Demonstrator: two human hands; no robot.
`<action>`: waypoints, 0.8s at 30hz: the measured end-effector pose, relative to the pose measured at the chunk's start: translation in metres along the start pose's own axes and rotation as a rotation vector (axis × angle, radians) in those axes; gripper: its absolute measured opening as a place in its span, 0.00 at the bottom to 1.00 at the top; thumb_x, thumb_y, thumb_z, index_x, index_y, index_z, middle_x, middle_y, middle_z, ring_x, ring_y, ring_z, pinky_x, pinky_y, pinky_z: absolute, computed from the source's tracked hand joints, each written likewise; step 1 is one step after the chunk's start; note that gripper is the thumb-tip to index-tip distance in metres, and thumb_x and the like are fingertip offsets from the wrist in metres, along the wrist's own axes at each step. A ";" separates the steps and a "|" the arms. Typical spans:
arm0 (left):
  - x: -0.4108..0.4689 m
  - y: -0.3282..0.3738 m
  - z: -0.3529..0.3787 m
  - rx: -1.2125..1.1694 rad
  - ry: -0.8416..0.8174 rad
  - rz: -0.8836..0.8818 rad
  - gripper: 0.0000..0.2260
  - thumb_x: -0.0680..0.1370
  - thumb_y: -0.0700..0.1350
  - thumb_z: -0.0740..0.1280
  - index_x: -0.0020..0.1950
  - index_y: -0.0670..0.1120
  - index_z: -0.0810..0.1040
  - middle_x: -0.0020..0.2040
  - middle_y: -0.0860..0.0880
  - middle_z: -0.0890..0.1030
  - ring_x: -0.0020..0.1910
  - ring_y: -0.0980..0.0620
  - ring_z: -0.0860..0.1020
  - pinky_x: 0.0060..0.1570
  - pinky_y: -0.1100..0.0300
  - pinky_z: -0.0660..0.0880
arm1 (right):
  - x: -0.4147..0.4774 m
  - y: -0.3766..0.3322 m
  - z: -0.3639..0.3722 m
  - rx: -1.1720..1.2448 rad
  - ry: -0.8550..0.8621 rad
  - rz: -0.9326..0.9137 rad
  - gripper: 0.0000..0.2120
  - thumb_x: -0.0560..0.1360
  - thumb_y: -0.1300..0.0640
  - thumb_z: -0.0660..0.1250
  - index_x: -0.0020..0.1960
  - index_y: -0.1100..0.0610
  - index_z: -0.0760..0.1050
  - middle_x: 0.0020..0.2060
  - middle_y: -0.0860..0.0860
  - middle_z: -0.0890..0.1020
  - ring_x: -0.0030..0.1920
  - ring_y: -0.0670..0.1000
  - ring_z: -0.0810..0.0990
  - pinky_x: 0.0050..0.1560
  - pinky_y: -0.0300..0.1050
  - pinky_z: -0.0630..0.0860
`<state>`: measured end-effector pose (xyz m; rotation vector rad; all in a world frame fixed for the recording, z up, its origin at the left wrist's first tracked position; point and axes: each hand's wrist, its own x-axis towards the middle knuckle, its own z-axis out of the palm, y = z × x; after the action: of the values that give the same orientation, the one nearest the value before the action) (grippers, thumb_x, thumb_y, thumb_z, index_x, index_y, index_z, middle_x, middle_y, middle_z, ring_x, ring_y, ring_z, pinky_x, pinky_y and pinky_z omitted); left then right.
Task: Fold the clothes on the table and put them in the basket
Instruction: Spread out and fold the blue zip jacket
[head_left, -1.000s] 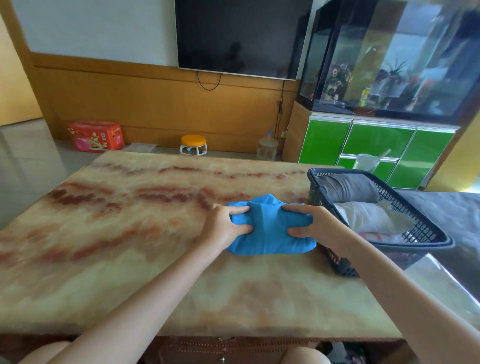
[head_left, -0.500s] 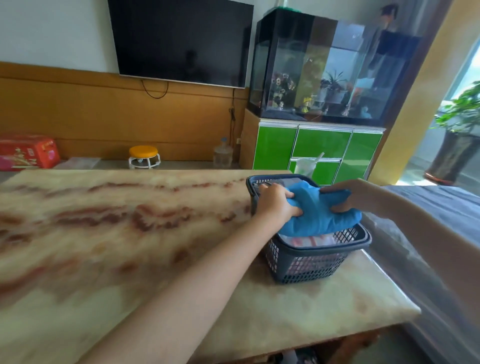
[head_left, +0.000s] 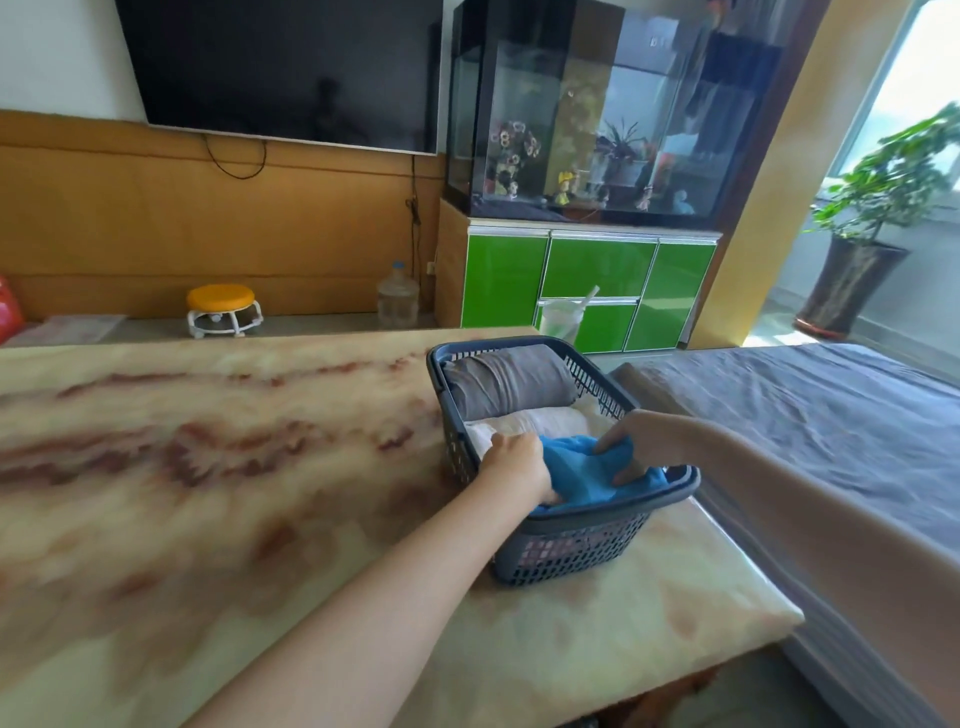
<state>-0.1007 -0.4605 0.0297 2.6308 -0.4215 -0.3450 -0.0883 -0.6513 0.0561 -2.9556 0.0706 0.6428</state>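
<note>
**Blue bundle now down inside basket, both hands on it**

Moved: the blue bundle (head_left: 584, 470) was on the desk (head_left: 208, 467) a second ago and above the rim half a second ago. It now sits low in the near end of the basket (head_left: 613, 515). Both hands have travelled with it.

- Left hand (head_left: 517, 461): fingers curled into the bundle's left side, grasping cloth. The tips are buried in the fabric and can't be seen.
- Right hand (head_left: 647, 434): fingers (head_left: 614, 441) pinch the bundle's upper right edge, with the thumb lower against the cloth.
- Bundle: touches the white fold (head_left: 530, 420) behind it. Its near edge rides up against the basket's front rim.
- Grey roll (head_left: 506, 382) fills the far end.
- Basket stands near the desk's right corner, and the bed (head_left: 810, 415) is just beyond that edge.
- No other clothes show on the desk, so this is probably the last item.

Risks, as judged:
- Soft cloth may spring open once the grip lets go, and the fold is lost. Cause: releasing before it is pressed flat and wedged.
- Front edge could stay draped over the rim. Cause: the slot between white fold and front wall looks tight.
- Hard tucking may rumple the white fold.
- A sideways shove could slide the light basket toward the desk edge.
</note>
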 end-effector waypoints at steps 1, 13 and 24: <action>0.002 0.002 0.000 0.030 -0.038 -0.008 0.20 0.73 0.49 0.71 0.60 0.39 0.76 0.60 0.40 0.76 0.63 0.44 0.71 0.55 0.55 0.71 | 0.005 0.003 0.000 -0.017 -0.022 0.003 0.26 0.68 0.53 0.76 0.65 0.45 0.75 0.56 0.46 0.80 0.54 0.52 0.78 0.58 0.45 0.75; 0.017 0.005 0.007 0.332 -0.099 0.015 0.25 0.74 0.51 0.70 0.67 0.43 0.68 0.65 0.45 0.72 0.65 0.46 0.71 0.57 0.56 0.71 | 0.019 0.013 0.016 -0.019 -0.115 0.023 0.24 0.67 0.49 0.77 0.62 0.44 0.77 0.53 0.52 0.83 0.52 0.57 0.82 0.55 0.50 0.77; 0.006 -0.005 -0.012 0.455 0.078 0.200 0.28 0.69 0.63 0.70 0.59 0.44 0.78 0.60 0.43 0.71 0.62 0.44 0.65 0.58 0.55 0.66 | 0.001 0.011 0.002 -0.159 -0.022 -0.104 0.26 0.68 0.46 0.75 0.65 0.43 0.73 0.58 0.47 0.66 0.61 0.52 0.62 0.66 0.50 0.65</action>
<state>-0.0906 -0.4534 0.0367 2.9884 -0.8117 -0.0855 -0.0885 -0.6621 0.0526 -3.0774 -0.1422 0.6969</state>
